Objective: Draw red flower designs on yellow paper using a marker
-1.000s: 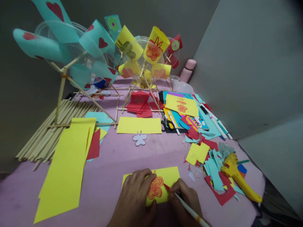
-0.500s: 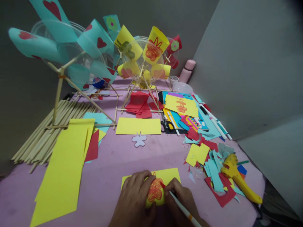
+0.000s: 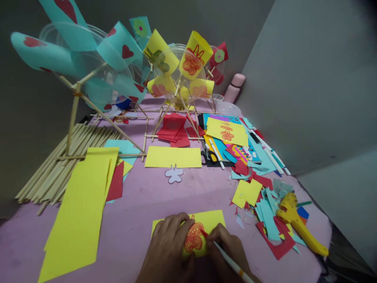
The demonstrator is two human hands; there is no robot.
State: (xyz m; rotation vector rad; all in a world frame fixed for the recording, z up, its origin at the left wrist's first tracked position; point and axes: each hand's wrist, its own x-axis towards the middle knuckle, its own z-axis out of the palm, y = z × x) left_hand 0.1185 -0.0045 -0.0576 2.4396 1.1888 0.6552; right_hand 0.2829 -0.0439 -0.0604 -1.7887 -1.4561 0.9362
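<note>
A yellow paper strip [image 3: 212,220] lies on the table in front of me, bearing a red butterfly drawing [image 3: 194,237] filled with looping lines. My left hand [image 3: 169,245] rests flat on the strip's left part, thumb and forefinger spread around the butterfly. Pinched in my right hand [image 3: 225,247] is a white felt-tip marker [image 3: 228,260] with a red tip, which meets the butterfly's upper right wing. Farther off lie a pale butterfly cutout [image 3: 174,174] and another yellow strip [image 3: 173,157].
Stick-and-plastic wheels with turquoise [image 3: 118,49] and yellow paper cups [image 3: 196,55] stand at the back. Left are wooden sticks [image 3: 59,169] and long yellow sheets [image 3: 75,212]. Right are scissors [image 3: 210,156], markers [image 3: 269,151], paper scraps [image 3: 269,214] and a yellow glue gun [image 3: 302,226].
The marker tip has shifted slightly over the butterfly's upper right wing. My left hand stays on the paper. The whole view has shifted a little.
</note>
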